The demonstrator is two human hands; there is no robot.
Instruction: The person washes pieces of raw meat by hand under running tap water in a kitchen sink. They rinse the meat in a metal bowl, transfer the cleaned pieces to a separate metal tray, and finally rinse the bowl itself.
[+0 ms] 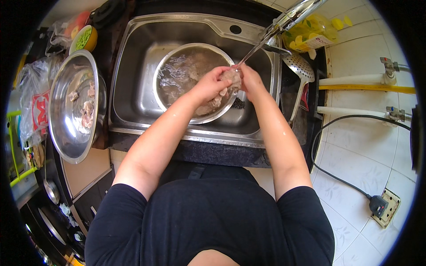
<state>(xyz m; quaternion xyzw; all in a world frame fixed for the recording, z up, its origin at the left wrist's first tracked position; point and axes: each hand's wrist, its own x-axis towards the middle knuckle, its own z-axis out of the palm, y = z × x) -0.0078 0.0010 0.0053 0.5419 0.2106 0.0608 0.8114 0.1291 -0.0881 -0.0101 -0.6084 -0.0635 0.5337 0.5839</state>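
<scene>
My left hand (209, 87) and my right hand (251, 82) meet over the right rim of a round metal basin (156, 82). Between them they grip a pale piece of raw meat (232, 79), fingers closed around it. A thin stream of water from the faucet (290, 17) runs down onto the meat. Cloudy water (179, 73) fills the basin, and more meat (209, 107) shows in it under my left wrist. The basin stands inside a stainless steel sink (133, 95). The fingers of my right hand are partly hidden behind the meat.
Left of the sink, a wide steel bowl (62, 115) holds several meat pieces. Behind it is a yellow bowl of chopped greens (83, 40). A slotted skimmer (298, 66) lies right of the sink, near a yellow bottle (317, 33). A black cable (341, 179) runs to a wall socket (390, 208).
</scene>
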